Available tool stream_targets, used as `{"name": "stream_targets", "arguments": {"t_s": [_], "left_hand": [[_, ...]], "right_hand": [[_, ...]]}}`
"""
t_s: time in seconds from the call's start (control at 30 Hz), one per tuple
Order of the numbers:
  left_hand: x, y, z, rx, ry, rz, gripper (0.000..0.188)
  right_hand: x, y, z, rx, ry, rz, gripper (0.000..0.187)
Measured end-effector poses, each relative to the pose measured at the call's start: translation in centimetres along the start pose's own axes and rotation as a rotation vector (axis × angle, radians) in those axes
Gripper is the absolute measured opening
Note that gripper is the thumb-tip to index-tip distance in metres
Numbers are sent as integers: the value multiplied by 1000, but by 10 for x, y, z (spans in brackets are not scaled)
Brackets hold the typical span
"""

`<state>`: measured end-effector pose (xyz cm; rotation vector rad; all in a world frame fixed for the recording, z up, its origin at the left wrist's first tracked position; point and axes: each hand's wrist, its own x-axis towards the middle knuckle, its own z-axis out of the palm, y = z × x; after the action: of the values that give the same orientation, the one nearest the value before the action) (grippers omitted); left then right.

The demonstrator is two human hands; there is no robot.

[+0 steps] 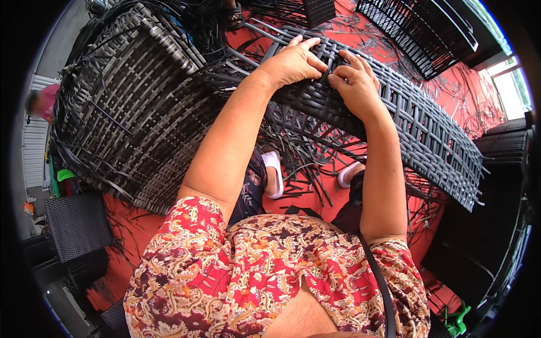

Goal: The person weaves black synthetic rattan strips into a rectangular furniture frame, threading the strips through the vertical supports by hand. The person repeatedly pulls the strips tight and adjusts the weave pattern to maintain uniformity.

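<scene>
A long dark grey woven plastic-rattan panel slants across in front of me, from upper left to lower right. Both my hands are at its upper left part, close together. My left hand rests on the weave with two fingers stretched over its far side, its thumb and a lower finger pinching at a dark rattan strip. Just to the right, my right hand has its thumb and forefinger bent together at the same strip. The strip's ends are hidden among the weave and my fingers. Loose strip ends stick out at the panel's right end.
A big heap of dark woven panels rises on the left. Loose strips litter the red floor around my feet. Black woven pieces stand at the far right, a dark woven block lower left. Another person is at the far left.
</scene>
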<state>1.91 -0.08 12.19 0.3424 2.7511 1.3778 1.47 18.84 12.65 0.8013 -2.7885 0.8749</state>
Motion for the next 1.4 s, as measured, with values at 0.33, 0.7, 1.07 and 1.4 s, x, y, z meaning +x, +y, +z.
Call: {"name": "stream_targets", "arguments": {"t_s": [0.33, 0.7, 1.07, 1.4], "left_hand": [[1, 20, -4, 350, -17, -1, 16], [-1, 25, -1, 397, 40, -6, 17], [11, 7, 0, -32, 2, 1, 11], [4, 10, 0, 200, 35, 30, 16]], "right_hand": [[0, 3, -1, -9, 16, -38, 20], [0, 5, -2, -4, 12, -51, 20], [4, 9, -7, 86, -50, -31, 16], [2, 1, 1, 39, 31, -80, 14]]}}
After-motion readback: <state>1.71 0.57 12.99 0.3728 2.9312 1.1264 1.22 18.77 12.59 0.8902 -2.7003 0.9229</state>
